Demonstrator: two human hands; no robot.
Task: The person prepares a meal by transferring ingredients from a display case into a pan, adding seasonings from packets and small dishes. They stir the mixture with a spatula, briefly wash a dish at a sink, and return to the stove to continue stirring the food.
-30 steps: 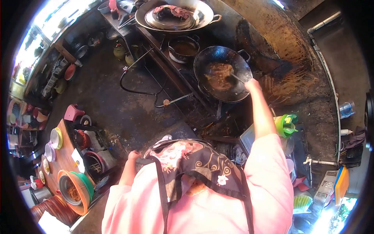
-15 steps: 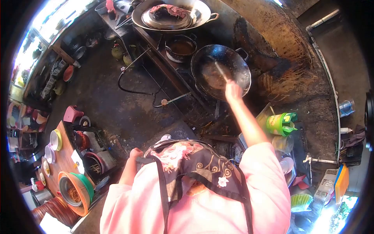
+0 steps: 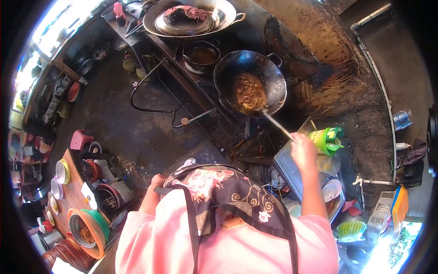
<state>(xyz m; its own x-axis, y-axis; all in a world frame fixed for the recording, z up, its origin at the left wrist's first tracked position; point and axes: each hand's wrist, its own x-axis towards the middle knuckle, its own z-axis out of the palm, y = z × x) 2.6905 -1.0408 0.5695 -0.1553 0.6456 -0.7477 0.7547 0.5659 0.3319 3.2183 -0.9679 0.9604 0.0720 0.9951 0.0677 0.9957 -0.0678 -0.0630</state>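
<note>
A black wok (image 3: pixel 269 73) holds brown fried food (image 3: pixel 248 92) on the stove. My right hand (image 3: pixel 303 150) is drawn back near my body, shut on the end of a long metal spatula (image 3: pixel 276 124) whose blade rests at the wok's near rim. Low at my side, my left hand (image 3: pixel 157 181) sits against the apron edge; its fingers look closed with nothing seen in them.
A small pot of dark liquid (image 3: pixel 202 57) and a large lidded wok (image 3: pixel 189 20) stand behind. A gas hose (image 3: pixel 150 107) lies on the floor. Right of me are a metal tray (image 3: pixel 287 166), a green jug (image 3: pixel 325 139) and bowls. An orange basket (image 3: pixel 86 228) sits left.
My right hand pulled back from over the wok toward my body, dragging the spatula to the wok's near rim. The view shifted slightly; my left hand stayed put.
</note>
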